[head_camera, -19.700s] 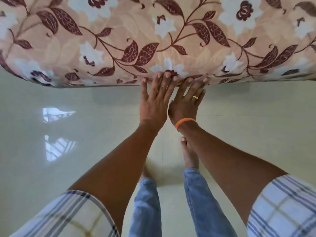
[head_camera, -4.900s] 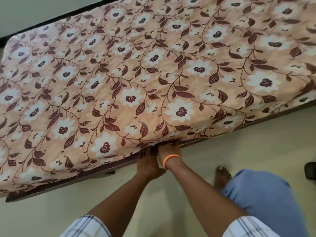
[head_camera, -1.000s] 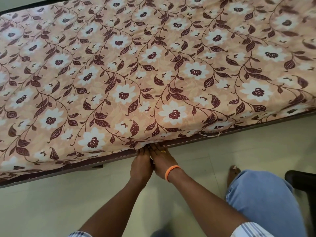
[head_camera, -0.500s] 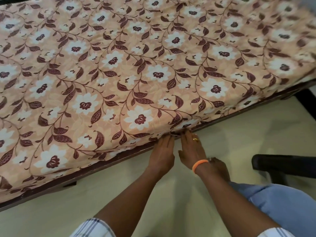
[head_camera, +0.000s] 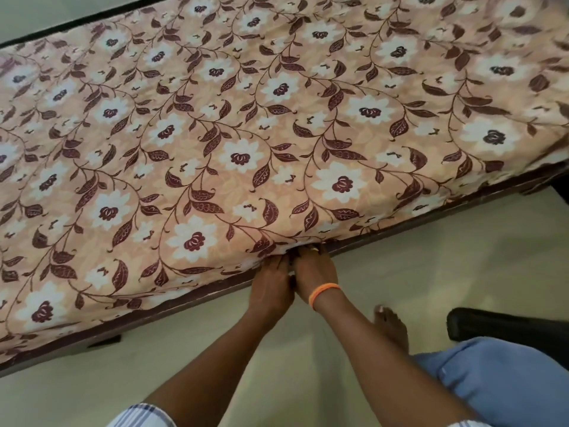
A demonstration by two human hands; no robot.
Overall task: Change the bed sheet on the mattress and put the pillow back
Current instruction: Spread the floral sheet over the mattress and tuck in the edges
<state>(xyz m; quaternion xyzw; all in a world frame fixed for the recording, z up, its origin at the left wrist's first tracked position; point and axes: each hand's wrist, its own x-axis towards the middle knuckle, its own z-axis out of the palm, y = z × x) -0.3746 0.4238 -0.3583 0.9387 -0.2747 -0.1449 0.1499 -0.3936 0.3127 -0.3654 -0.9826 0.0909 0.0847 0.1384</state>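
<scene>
Checked sleeves (head_camera: pixel 140 416) sit nearest, with both forearms reaching to the bed's near edge. Left hand (head_camera: pixel 271 288) and right hand (head_camera: pixel 314 272) touch side by side, fingertips hidden beneath the floral bed sheet (head_camera: pixel 246 134); their grip cannot be told. Beyond them, the sheet covers the mattress on its dark frame (head_camera: pixel 431 215).

no readable text, labels or numbers

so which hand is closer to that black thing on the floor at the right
Right. The right hand with the orange band is on the side toward the black object; the left hand sits beside it, farther away. Both are tucked at the sheet edge.
</scene>
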